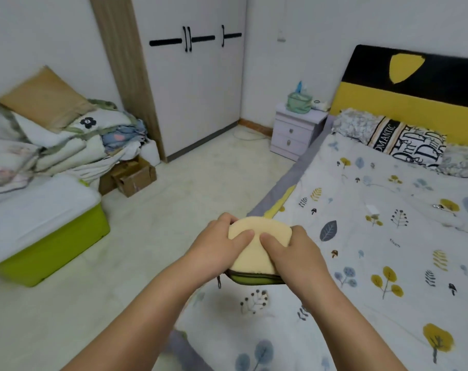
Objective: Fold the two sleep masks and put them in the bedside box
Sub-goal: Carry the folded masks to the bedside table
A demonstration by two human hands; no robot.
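Between my two hands sits one folded cream sleep mask (pixel 257 242), above the bed's (pixel 374 236) edge; left hand (pixel 222 245) at nine o'clock, right hand (pixel 294 253) at three, both gripping it over one green zipped pouch (pixel 254 278).

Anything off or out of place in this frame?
Nothing wrong with the held items: both hands, left hand and right hand, grip a folded cream mask atop a green one. Bedding pile looks untidy.
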